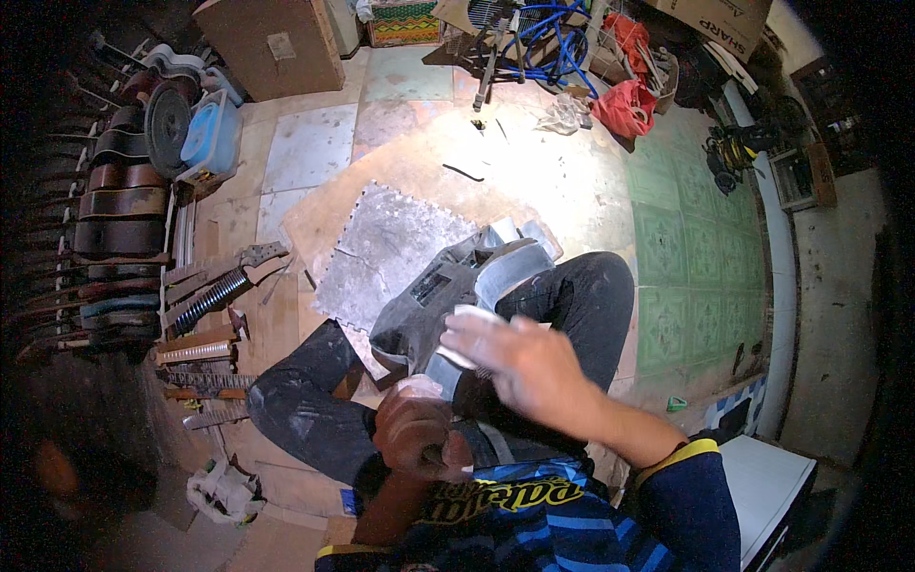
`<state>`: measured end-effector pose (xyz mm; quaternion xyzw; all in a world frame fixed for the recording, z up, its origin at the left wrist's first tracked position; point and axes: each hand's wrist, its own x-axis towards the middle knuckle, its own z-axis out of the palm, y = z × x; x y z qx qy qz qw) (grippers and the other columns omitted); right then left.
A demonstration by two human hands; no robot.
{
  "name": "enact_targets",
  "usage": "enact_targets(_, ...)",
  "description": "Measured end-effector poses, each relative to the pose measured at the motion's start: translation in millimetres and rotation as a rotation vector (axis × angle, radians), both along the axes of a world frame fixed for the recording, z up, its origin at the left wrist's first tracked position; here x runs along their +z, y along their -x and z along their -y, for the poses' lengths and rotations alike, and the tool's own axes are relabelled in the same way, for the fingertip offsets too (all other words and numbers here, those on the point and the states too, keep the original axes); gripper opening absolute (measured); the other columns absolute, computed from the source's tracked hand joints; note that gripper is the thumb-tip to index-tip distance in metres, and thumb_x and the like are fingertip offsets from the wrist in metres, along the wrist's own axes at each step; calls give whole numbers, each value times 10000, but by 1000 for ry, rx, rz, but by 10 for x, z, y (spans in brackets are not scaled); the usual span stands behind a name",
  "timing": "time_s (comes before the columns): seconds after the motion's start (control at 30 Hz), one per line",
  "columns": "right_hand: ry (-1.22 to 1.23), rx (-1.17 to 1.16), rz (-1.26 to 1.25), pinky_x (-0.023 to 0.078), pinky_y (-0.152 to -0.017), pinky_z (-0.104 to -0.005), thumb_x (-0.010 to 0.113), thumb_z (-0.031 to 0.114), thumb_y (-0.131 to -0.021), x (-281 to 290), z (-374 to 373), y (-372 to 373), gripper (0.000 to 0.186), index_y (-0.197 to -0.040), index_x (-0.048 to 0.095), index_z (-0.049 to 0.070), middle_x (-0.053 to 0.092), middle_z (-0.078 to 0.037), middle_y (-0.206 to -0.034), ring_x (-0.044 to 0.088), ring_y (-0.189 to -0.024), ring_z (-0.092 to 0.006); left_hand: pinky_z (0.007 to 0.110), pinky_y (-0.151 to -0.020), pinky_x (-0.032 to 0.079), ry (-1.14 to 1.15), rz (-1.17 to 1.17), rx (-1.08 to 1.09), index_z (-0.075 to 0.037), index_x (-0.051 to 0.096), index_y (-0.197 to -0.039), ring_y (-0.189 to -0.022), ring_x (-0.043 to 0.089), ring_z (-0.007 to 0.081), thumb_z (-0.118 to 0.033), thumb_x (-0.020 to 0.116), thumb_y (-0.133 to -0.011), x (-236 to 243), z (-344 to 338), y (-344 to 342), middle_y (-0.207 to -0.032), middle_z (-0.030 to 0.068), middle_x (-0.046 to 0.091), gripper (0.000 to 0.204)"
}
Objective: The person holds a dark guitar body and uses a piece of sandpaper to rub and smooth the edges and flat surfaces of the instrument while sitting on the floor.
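A dark grey electric guitar body (429, 305) with cut-out cavities and paler side edges lies tilted across my lap. My right hand (519, 357), slightly blurred, holds a flat white piece that looks like a sanding block (456, 355) against the side of the body nearest me. The fingers lie over its top, and its underside is hidden. My left hand (415, 429) is closed at the near left end of the guitar body, steadying it; part of its grip is hidden. Pale dust marks my dark trousers (305, 405).
A grey foam mat (381, 243) lies on cardboard beyond my legs. To the left are guitar necks (224, 276), a metal file-like tool (214, 418) and a rack of guitar bodies (119, 205). Blue hose (567, 48) and a red bag (624, 107) sit far right; a white cabinet (762, 486) stands near right.
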<state>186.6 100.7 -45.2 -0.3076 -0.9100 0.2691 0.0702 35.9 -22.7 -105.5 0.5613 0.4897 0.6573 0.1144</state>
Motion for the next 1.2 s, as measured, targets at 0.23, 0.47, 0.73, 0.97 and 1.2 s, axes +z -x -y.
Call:
enact_targets(0.23, 5, 15, -16, 588, -692, -415, 549, -23, -778, 56, 59, 44, 605, -1345, 640, 170, 680, -109, -1296, 640, -728, -317, 416, -741, 534, 38, -41, 39, -78, 566, -733, -701, 621, 243, -211, 700, -765, -35, 81, -2, -726, 81, 625, 191)
enact_targets(0.47, 46, 8, 34, 613, -795, -461, 557, 40, -824, 111, 43, 63, 520, -1324, 643, 152, 680, -135, -1276, 715, -938, -360, 445, -799, 512, 57, -6, -36, -78, 617, -753, -785, 639, 279, -177, 676, -776, -35, 102, 12, -800, 99, 653, 117)
enact_targets(0.73, 92, 75, 219, 621, -767, -435, 580, -6, -804, 217, 161, 80, 608, -1398, 576, 125, 523, -120, -1498, 688, -957, -374, 443, -712, 506, 53, -15, -5, -82, 601, -737, -714, 636, 285, -139, 651, -790, 62, 36, -10, -755, 97, 636, 93)
enact_targets(0.97, -46, -95, -39, 605, -720, -407, 618, -10, -769, -171, 221, -12, 766, -1497, 484, 187, 480, -72, -1547, 669, -837, -330, 417, -670, 499, -14, 10, 175, -54, 567, -749, -636, 577, 269, -259, 656, -834, -36, -30, -23, -689, 95, 610, 239)
enact_targets(1.2, 159, -308, -362, 439, -1126, -378, 479, -132, -787, -368, 232, 132, 686, -1450, 519, 39, 493, -212, -1499, 544, -1321, -362, 404, -598, 493, -71, 96, 73, -58, 525, -716, -548, 537, 233, -124, 640, -778, 141, -177, 23, -599, 57, 529, 147)
